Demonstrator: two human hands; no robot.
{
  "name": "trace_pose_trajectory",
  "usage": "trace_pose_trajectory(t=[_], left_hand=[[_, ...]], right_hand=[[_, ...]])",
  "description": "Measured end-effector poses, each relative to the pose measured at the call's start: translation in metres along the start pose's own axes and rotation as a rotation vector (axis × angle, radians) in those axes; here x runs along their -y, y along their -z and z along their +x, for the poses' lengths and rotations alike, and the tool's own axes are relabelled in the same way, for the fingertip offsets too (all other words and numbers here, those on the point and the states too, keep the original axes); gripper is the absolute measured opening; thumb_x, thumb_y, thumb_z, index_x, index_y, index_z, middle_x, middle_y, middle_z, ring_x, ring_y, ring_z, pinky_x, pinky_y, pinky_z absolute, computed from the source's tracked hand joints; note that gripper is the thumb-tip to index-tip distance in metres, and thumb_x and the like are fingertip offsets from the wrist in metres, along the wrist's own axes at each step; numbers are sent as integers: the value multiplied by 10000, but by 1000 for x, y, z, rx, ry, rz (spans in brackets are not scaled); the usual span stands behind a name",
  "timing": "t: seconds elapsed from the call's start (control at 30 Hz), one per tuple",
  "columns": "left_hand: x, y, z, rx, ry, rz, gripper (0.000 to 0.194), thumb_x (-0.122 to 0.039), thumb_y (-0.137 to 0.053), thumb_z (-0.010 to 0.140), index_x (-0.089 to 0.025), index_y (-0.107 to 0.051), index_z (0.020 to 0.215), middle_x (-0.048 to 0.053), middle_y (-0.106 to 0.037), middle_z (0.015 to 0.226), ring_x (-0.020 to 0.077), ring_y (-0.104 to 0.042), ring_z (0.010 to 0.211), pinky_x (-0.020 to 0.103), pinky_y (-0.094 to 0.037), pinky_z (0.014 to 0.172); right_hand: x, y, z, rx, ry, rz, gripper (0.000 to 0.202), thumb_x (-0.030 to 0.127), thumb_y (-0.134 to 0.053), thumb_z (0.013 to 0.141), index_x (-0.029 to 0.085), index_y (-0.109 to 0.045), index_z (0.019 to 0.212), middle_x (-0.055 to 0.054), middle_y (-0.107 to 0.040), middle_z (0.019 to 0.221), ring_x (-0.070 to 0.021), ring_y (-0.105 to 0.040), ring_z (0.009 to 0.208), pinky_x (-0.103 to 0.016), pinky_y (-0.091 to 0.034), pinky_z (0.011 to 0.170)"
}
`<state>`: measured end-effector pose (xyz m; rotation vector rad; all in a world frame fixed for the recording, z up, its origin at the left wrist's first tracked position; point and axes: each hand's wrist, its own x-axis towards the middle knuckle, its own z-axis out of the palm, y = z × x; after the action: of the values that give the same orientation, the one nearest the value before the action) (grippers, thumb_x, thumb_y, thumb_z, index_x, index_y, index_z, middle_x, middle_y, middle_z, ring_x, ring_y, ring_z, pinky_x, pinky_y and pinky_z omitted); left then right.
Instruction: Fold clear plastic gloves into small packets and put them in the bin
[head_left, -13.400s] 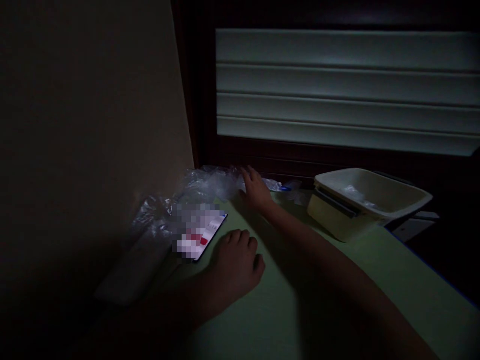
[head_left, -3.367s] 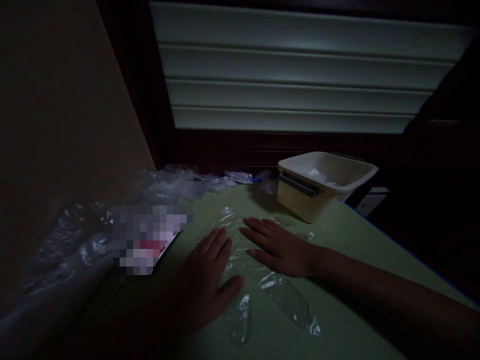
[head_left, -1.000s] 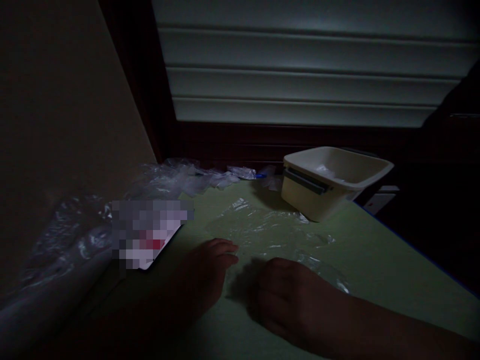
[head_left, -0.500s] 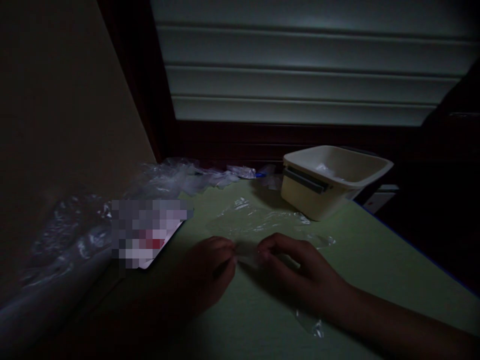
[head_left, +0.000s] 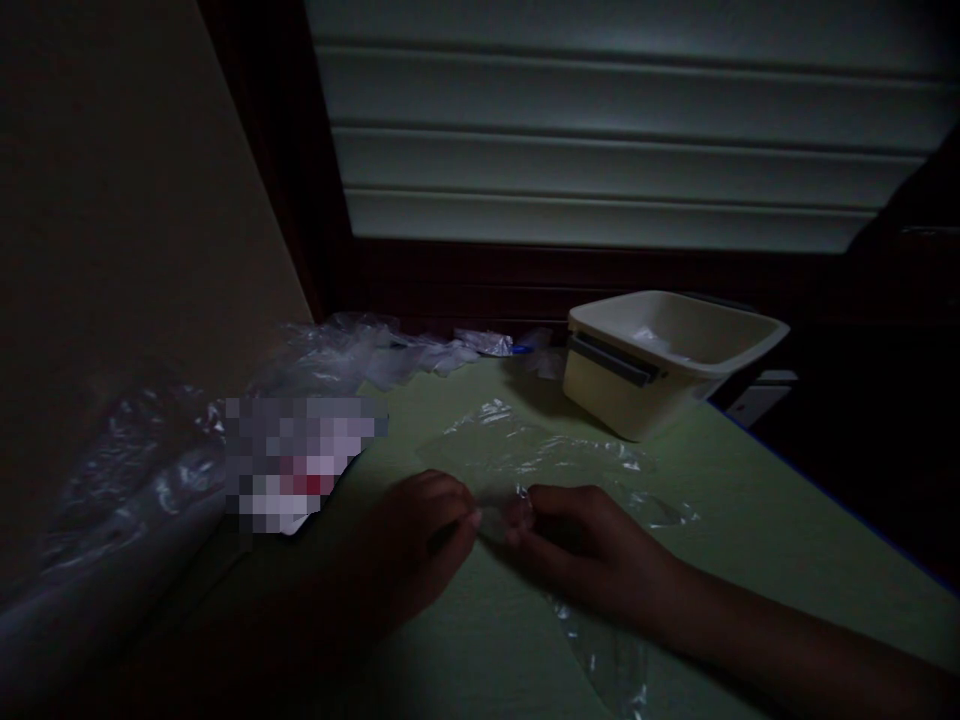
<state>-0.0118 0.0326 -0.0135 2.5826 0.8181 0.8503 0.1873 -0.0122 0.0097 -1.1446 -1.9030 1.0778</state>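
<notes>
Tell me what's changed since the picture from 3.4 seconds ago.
The left hand and right hand were spread flat on the clear plastic; now both pinch some of it, the right hand drawn back nearer the wearer. The pale bin and crumpled plastic at back left stayed put.

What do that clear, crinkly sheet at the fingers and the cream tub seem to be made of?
Clear sheet: probably thin, glossy plastic film; it is see-through, wrinkled and catches glints.
Cream tub: likely rigid, smooth plastic, judging by its even walls and rounded rim, though dim light leaves that open.
</notes>
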Motion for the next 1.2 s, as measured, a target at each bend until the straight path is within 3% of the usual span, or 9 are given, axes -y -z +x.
trace_pose_trajectory(t=[0.23, 0.43, 0.53, 0.63, 0.8, 0.97, 1.1, 1.2], left_hand=[[2, -1, 1, -111, -12, 84, 172, -154, -511, 874, -166, -581, 718, 34, -622, 819, 175, -580, 789, 317, -445, 731], [4, 1, 3, -71, 66, 172, 131, -141, -565, 830, -161, -578, 701, 26, -613, 811, 190, -559, 787, 356, -434, 747], [4, 1, 2, -67, 79, 178, 122, -129, -587, 819, -160, -566, 703, 35, -607, 852, 209, -557, 834, 379, -430, 766], [3, 2, 2, -65, 88, 189, 120, -100, -607, 797, -157, -558, 703, 40, -596, 856, 219, -558, 842, 388, -433, 768], [2, 1, 1, -64, 73, 235, 103, -84, -611, 773, -166, -562, 810, 39, -592, 883, 218, -560, 853, 365, -446, 760], [6, 1, 0, -32, 93, 271, 91, -109, -604, 800, -162, -573, 866, 45, -592, 911, 227, -561, 880, 387, -444, 789], [5, 6, 2, 17, 104, 349, 82, -101, -564, 827, -160, -599, 872, 56, -602, 932, 227, -568, 890, 392, -461, 796], [-2, 10, 2, -65, -16, 481, 150, -42, -511, 827, -144, -616, 860, 85, -608, 976, 245, -556, 946, 393, -467, 818]], right_hand=[[-3, 0, 1, 3, -29, -87, 174, 242, -481, 846, 168, -556, 707, 45, -487, 592, -87, -422, 519, -205, -321, 492], [-4, 1, 1, -100, 7, -132, 131, 214, -492, 847, 158, -588, 917, -10, -613, 715, -130, -555, 608, -237, -430, 557], [-3, 5, -1, -233, 130, -274, 199, 178, -478, 858, 154, -558, 1039, -56, -637, 848, -163, -600, 735, -281, -486, 661], [-1, 9, -3, -305, 345, -484, 204, 146, -467, 872, 140, -545, 1061, -92, -629, 915, -185, -595, 833, -313, -497, 731], [2, 9, -6, -92, 551, -698, 272, 126, -429, 902, 118, -553, 1145, -141, -645, 1061, -233, -588, 948, -376, -486, 795], [2, 4, -5, 102, 469, -803, 250, 125, -453, 897, 141, -626, 1077, -113, -670, 987, -219, -594, 904, -384, -447, 822], [2, 4, -5, 135, 438, -807, 256, 119, -467, 881, 162, -637, 1067, -104, -666, 1005, -218, -579, 960, -383, -421, 856], [4, 5, -5, 146, 426, -818, 252, 123, -474, 886, 163, -634, 1076, -103, -664, 1012, -217, -574, 962, -376, -410, 868]])
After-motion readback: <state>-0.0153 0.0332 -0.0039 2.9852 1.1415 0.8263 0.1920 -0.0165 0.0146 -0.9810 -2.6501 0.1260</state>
